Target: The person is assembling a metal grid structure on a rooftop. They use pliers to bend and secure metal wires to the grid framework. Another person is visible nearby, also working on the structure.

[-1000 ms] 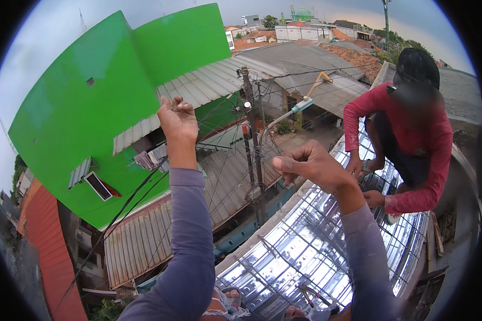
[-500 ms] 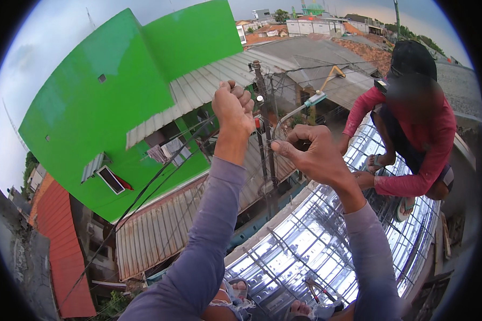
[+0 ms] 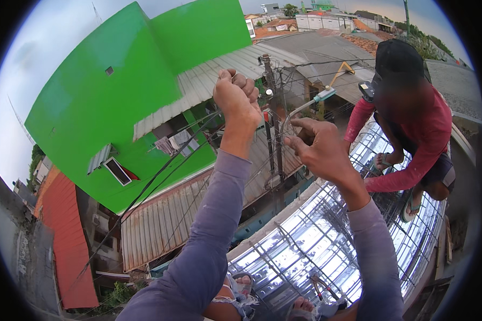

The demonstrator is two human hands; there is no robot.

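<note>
Both my arms, in greyish-purple sleeves, reach up before me. My left hand (image 3: 238, 97) is raised higher, its fingers curled into a closed grip; whatever is in it, if anything, is too small to make out. Lower and to its right, my right hand (image 3: 326, 152) is half curled, with a gap between thumb and forefinger and nothing visible in it. Below, a pair of pincers (image 3: 323, 288) with reddish handles lies on the steel bar mesh (image 3: 300, 235) near my sandalled feet. The mesh lies over shiny metal sheeting.
A co-worker (image 3: 428, 123) in a red top and dark cap squats on the mesh at right, hands partly hidden. Beyond the slab's edge (image 3: 268, 227) stand a utility pole (image 3: 273, 101) with cables, a street lamp (image 3: 324, 94), rusty roofs (image 3: 160, 235) and a green building (image 3: 107, 101).
The view has shifted slightly, moving the background right. My right hand's thumb and forefinger have parted a little; my left stays closed. The co-worker leans further in toward the mesh.
</note>
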